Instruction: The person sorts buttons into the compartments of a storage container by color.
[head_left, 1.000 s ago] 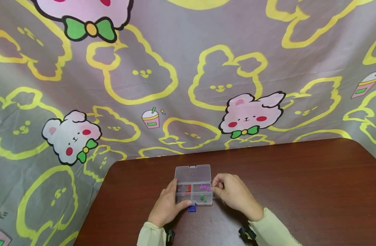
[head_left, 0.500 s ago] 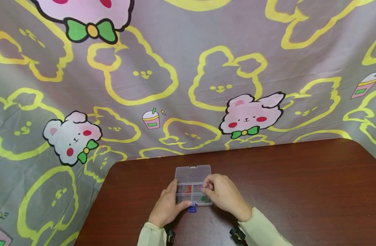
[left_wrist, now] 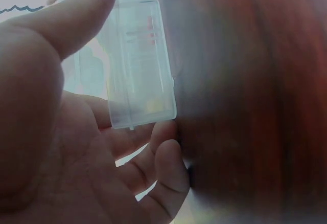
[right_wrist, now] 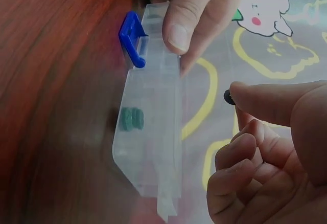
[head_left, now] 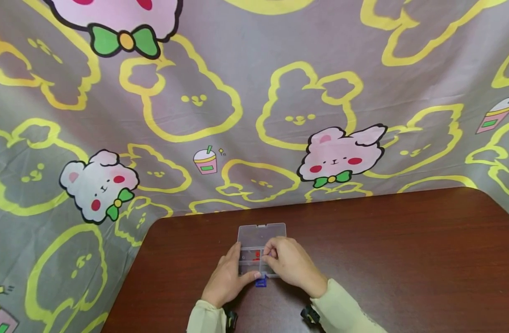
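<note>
A small clear plastic compartment box (head_left: 249,268) lies on the table, its lid (head_left: 261,235) open towards the back. My left hand (head_left: 224,282) holds its left end, thumb over the front edge and fingers round the side. Above the right compartments, my right hand (head_left: 296,264) pinches a small dark round piece (right_wrist: 229,97) between thumb and finger. Red pieces (head_left: 257,255) sit in a back left compartment, while green ring-like pieces (right_wrist: 133,118) show through the wall in the right wrist view. From the head, my right hand hides most of the right compartments.
A blue latch (head_left: 260,281) hangs off the box's front edge. The dark reddish-brown table (head_left: 395,259) extends on both sides. Behind it hangs a grey cloth (head_left: 246,101) printed with cartoon animals.
My right hand has moved left from beside the box to over its right compartments, covering the purple and green pieces. The left hand and the box have stayed in place.
</note>
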